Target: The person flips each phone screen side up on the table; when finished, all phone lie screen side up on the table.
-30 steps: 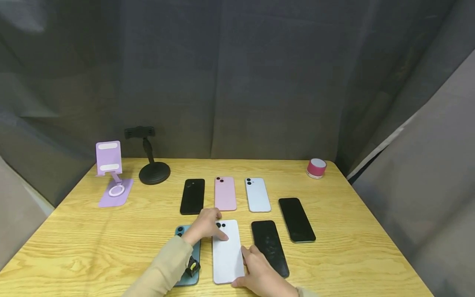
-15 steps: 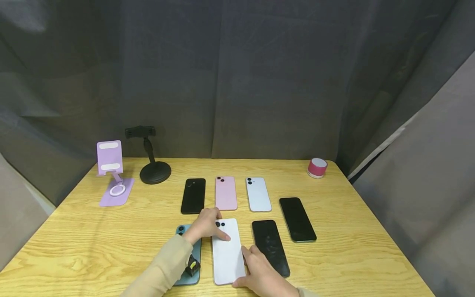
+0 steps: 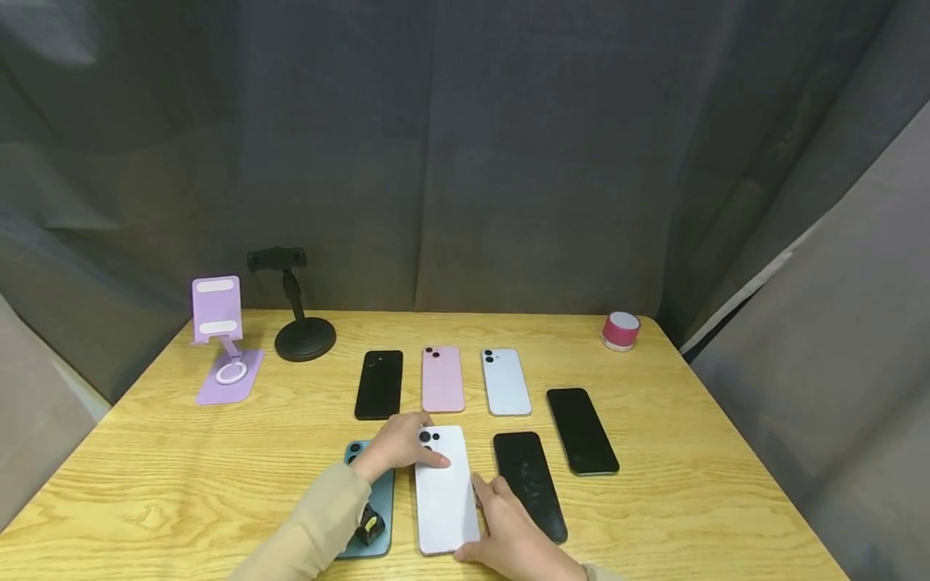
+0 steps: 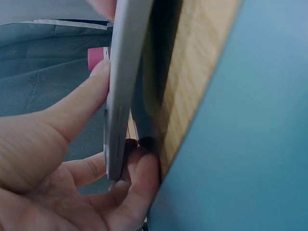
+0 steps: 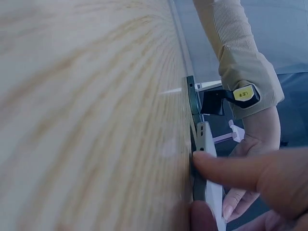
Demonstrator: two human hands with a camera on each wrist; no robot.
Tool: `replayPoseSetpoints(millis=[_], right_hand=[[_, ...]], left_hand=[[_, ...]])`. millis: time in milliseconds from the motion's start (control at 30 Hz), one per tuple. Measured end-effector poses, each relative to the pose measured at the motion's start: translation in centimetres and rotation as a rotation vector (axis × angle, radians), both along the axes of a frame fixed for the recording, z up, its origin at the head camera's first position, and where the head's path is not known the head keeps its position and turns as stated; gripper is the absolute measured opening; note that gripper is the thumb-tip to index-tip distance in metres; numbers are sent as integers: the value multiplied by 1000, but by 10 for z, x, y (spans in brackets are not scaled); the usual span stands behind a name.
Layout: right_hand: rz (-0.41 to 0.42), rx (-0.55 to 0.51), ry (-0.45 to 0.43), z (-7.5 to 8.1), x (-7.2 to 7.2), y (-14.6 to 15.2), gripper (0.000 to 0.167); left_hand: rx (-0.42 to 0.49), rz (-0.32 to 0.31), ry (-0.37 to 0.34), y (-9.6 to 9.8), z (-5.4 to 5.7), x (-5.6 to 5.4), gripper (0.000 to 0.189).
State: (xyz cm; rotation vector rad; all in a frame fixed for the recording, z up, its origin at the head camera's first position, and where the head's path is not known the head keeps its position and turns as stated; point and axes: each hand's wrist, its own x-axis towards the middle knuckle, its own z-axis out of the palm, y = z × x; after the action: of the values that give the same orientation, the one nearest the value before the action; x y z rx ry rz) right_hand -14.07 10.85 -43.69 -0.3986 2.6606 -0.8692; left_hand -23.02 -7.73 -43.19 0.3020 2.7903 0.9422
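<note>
A white phone (image 3: pixel 445 508), camera side up, is held between both hands at the near middle of the wooden table (image 3: pixel 654 524). My left hand (image 3: pixel 398 445) grips its far left end, the thumb on the back and the other fingers curled beneath. In the left wrist view a gap shows between the phone's edge (image 4: pixel 126 72) and the wood. My right hand (image 3: pixel 508 537) holds the near right corner, with the thumb at the bottom edge beside the port and fingers along the right side. Under my left forearm lies a teal phone (image 3: pixel 383 504), partly hidden.
A black phone (image 3: pixel 529 484) lies close to my right hand, another black phone (image 3: pixel 583 432) beyond it. Farther back lie black (image 3: pixel 379 386), pink (image 3: pixel 442 379) and pale blue (image 3: pixel 506 382) phones. A purple stand (image 3: pixel 216 307), a black stand (image 3: pixel 305 339) and a pink cylinder (image 3: pixel 621 331) stand behind.
The white phone's far end has risen slightly, and more of its camera lenses show beside my left thumb. My right hand stays nearly still at the near corner.
</note>
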Motion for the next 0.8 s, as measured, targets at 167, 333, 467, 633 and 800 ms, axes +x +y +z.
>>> replayPoseSetpoints(millis=[167,333,467,633,800], right_hand=[[-5,36,-24,-1,2,-6,98],[-10,71,-4,-1,6,-9,96],[2,85,29,0,8,-11,95],[-4,103,56,2,9,-13,97],[-18,131,54,4,9,-16,98]], left_hand=[[19,21,-5,2,2,5,61],[81,33,-30,2,2,9,61],[122,41,-20,3,3,11,59],[134,33,-15,3,4,10,57],[182,18,-46,0,2,11,53]])
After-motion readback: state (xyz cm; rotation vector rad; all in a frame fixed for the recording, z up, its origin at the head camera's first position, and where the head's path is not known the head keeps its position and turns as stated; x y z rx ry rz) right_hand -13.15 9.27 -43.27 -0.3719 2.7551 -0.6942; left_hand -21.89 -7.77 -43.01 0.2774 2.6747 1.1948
